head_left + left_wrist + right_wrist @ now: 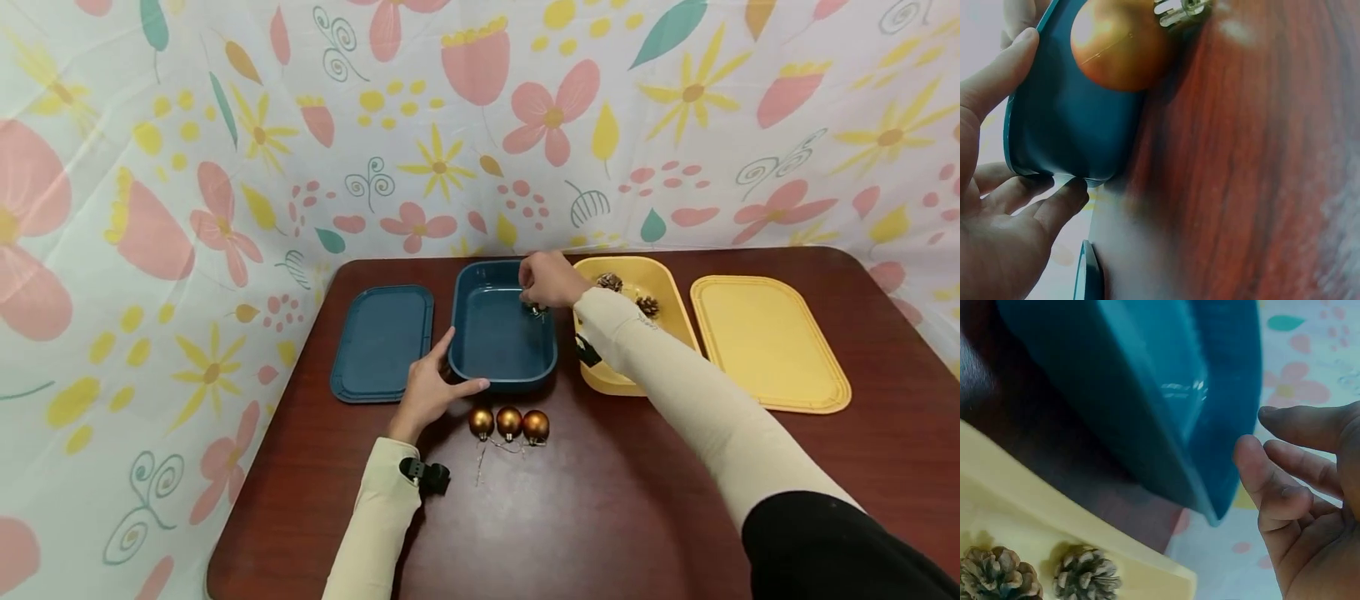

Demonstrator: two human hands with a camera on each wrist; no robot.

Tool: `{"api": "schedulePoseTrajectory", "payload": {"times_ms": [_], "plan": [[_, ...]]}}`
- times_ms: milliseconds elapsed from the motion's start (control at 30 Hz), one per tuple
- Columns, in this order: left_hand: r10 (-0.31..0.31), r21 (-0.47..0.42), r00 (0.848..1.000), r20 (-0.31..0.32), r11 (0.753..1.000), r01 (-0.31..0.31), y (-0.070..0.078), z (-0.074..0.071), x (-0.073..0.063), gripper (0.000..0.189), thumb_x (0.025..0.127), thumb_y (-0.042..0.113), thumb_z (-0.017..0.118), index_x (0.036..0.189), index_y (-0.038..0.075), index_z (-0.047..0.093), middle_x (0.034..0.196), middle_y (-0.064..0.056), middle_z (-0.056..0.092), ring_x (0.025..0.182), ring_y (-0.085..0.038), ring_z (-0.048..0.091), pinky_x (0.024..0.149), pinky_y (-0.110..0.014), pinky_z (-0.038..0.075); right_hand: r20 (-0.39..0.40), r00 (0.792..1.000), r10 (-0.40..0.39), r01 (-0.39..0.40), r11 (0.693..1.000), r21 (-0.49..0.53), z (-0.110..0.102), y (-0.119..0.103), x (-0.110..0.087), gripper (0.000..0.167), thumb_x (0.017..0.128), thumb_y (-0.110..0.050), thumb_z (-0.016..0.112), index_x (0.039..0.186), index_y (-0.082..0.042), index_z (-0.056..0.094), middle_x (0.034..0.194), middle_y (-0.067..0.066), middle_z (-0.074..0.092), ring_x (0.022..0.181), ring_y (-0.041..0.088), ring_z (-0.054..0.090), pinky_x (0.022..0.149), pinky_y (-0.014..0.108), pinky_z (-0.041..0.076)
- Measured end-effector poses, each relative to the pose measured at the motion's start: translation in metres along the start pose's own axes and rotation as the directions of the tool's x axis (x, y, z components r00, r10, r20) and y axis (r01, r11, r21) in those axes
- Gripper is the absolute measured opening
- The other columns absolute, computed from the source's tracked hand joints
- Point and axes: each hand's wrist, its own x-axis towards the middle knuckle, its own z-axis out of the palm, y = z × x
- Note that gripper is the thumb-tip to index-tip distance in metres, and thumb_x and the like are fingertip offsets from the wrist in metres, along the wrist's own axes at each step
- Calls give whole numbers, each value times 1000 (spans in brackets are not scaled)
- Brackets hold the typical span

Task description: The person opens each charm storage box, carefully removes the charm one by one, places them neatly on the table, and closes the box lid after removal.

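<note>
My left hand braces the near-left corner of a blue container, its thumb along the near wall and straight fingers against the left side. Over the container's right side is my right hand. In the right wrist view its fingers are apart, with nothing visible between them. A small shiny gold-and-silver thing shows just under that hand in the head view; its kind is too small to tell. Three gold ball ornaments with thin string loops, one of them the middle ornament, lie in a row before the container.
A yellow container at the right holds pine cones. A flat blue lid lies left of the blue container, and a yellow lid at the far right. A flowered cloth hangs behind the brown table.
</note>
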Motion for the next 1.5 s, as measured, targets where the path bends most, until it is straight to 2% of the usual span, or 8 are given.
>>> {"api": "schedulePoseTrajectory", "payload": {"times_ms": [167, 300, 500, 600, 767, 967, 1300, 1500], "plan": [[-1, -23, 1000, -10, 1000, 0, -1, 1, -3, 107, 73, 49, 88, 160, 32, 28, 165, -5, 31, 149, -31, 38, 115, -54, 41, 9, 999, 44, -44, 997, -71, 6, 5, 12, 19, 87, -11, 74, 103, -1, 70, 96, 16, 72, 65, 20, 68, 76, 38, 59], [-2, -36, 1000, 14, 999, 3, -2, 3, -5, 107, 74, 48, 87, 160, 31, 27, 166, -5, 30, 149, -32, 38, 115, -53, 42, 14, 996, 87, -85, 990, -113, 11, 8, 15, 19, 87, -7, 72, 105, 0, 71, 98, 17, 72, 63, 22, 67, 79, 41, 59], [-9, -38, 1000, 20, 999, 9, -3, 6, -7, 106, 75, 45, 88, 160, 29, 28, 166, -6, 31, 148, -32, 40, 114, -52, 43, 68, 986, 149, -133, 970, -201, 20, 13, 22, 4, 91, -9, 67, 91, -5, 68, 89, 12, 67, 62, 20, 66, 62, 31, 54], [-1, -27, 1000, 23, 1000, 1, -2, 8, -7, 106, 75, 46, 88, 160, 30, 28, 166, -5, 30, 148, -32, 40, 114, -51, 43, 65, 982, 177, -153, 949, -274, 23, 14, 26, 10, 91, -9, 65, 82, -6, 67, 84, 11, 63, 64, 23, 62, 56, 31, 50], [7, -9, 1000, 21, 1000, -7, 0, 9, -4, 106, 74, 49, 87, 160, 31, 28, 165, -4, 32, 148, -31, 41, 114, -52, 44, 42, 983, 180, -152, 915, -374, 27, 15, 30, 8, 91, -9, 64, 85, -6, 70, 85, 12, 65, 73, 26, 60, 63, 39, 52], [3, -17, 1000, 31, 1000, -3, 0, 9, -3, 107, 74, 50, 87, 160, 31, 27, 164, -5, 33, 146, -31, 44, 113, -51, 45, 72, 982, 174, -127, 893, -432, 33, 14, 30, 11, 93, -10, 64, 87, -5, 71, 83, 13, 67, 74, 27, 64, 68, 44, 59], [22, -8, 1000, 2, 1000, -22, -1, 2, 1, 107, 73, 49, 88, 160, 32, 28, 165, -5, 33, 147, -30, 42, 114, -52, 44, 90, 980, 176, -129, 916, -379, 27, 8, 39, 8, 89, -13, 68, 82, -9, 69, 80, 8, 66, 74, 24, 63, 62, 38, 54], [18, -7, 1000, -8, 1000, -19, -3, -1, 3, 107, 73, 48, 88, 160, 30, 28, 164, -6, 34, 147, -30, 42, 113, -51, 44, 93, 990, 102, -66, 944, -323, 22, 0, 40, 5, 87, -14, 70, 88, -9, 71, 86, 8, 67, 76, 24, 61, 63, 34, 51]]}}
